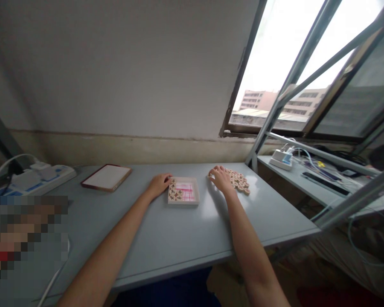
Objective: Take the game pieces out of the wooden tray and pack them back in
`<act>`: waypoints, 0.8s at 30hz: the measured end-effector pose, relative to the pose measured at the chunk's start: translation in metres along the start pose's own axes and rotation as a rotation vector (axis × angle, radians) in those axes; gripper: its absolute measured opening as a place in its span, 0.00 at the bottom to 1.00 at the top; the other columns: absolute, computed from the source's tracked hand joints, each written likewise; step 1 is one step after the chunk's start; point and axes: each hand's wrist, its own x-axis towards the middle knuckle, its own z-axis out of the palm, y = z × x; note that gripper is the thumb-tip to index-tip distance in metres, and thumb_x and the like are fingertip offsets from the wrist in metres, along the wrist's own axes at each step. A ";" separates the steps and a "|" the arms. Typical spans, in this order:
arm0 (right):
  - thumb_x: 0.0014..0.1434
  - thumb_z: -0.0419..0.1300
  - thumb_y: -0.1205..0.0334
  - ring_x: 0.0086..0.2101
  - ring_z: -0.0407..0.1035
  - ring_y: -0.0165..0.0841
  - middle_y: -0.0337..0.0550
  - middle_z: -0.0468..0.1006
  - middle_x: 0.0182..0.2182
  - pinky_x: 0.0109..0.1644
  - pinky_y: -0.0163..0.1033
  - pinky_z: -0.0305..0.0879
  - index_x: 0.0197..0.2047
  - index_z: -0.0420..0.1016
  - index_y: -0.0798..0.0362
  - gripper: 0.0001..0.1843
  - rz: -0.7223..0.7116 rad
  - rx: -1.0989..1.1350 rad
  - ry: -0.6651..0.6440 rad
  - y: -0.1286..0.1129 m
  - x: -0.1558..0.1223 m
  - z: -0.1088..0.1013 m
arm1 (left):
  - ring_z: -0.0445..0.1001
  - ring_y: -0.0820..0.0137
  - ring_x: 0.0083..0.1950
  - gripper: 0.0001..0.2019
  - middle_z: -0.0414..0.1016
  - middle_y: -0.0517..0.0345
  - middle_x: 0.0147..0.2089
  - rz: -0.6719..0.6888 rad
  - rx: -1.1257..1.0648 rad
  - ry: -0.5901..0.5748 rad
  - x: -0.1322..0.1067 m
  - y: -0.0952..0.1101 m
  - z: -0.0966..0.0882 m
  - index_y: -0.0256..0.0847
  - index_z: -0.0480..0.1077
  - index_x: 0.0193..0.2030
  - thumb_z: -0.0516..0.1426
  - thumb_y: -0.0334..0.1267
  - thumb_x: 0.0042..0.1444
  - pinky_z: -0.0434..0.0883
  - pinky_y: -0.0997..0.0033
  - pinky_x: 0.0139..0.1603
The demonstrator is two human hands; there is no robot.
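A shallow white box (197, 186) lies in front of me on the grey table. Several round xiangqi pieces (175, 197) sit in rows along its left and lower left, with black characters on top; pink lines show on the box floor. My left hand (159, 186) is curled at the box's upper left edge, fingers against its wall. To the right, my right hand (220, 178) is closed with a xiangqi piece (209, 175) at its fingertips. Beside and partly behind that hand spreads a pile of loose xiangqi pieces (241, 182).
A flat lid with a dark red rim (106, 177) lies on the left of the table (176, 238). Power strips (56, 174) stand at the far left. A metal frame post (275, 113) rises at the right, before a second desk with cables and a charger (281, 159).
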 end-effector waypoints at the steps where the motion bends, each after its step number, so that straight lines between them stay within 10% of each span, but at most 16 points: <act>1: 0.52 0.55 0.66 0.43 0.57 0.41 0.48 0.68 0.39 0.44 0.43 0.53 0.37 0.73 0.51 0.09 0.028 -0.015 0.004 0.007 -0.002 -0.002 | 0.69 0.69 0.39 0.14 0.74 0.55 0.39 -0.006 0.005 -0.001 0.000 0.000 0.000 0.41 0.70 0.42 0.47 0.40 0.53 0.62 0.74 0.40; 7: 0.53 0.50 0.69 0.40 0.60 0.35 0.44 0.69 0.38 0.44 0.38 0.55 0.40 0.72 0.50 0.14 -0.053 0.253 0.068 -0.016 0.005 -0.016 | 0.69 0.69 0.39 0.14 0.73 0.55 0.39 -0.029 0.006 -0.002 -0.001 0.003 -0.001 0.41 0.69 0.42 0.48 0.40 0.53 0.62 0.74 0.40; 14: 0.48 0.57 0.69 0.34 0.64 0.30 0.41 0.72 0.34 0.39 0.33 0.59 0.41 0.73 0.49 0.15 -0.472 0.508 -0.438 -0.095 -0.002 -0.002 | 0.69 0.70 0.38 0.13 0.73 0.55 0.37 0.022 0.023 0.047 -0.003 0.001 0.000 0.40 0.69 0.40 0.48 0.39 0.53 0.61 0.75 0.39; 24: 0.51 0.58 0.58 0.32 0.64 0.29 0.40 0.71 0.33 0.37 0.33 0.57 0.37 0.73 0.50 0.09 -0.325 0.449 -0.231 -0.076 0.002 -0.024 | 0.69 0.70 0.38 0.13 0.73 0.54 0.38 0.020 0.027 0.036 -0.002 0.002 0.000 0.40 0.69 0.40 0.47 0.40 0.54 0.61 0.75 0.39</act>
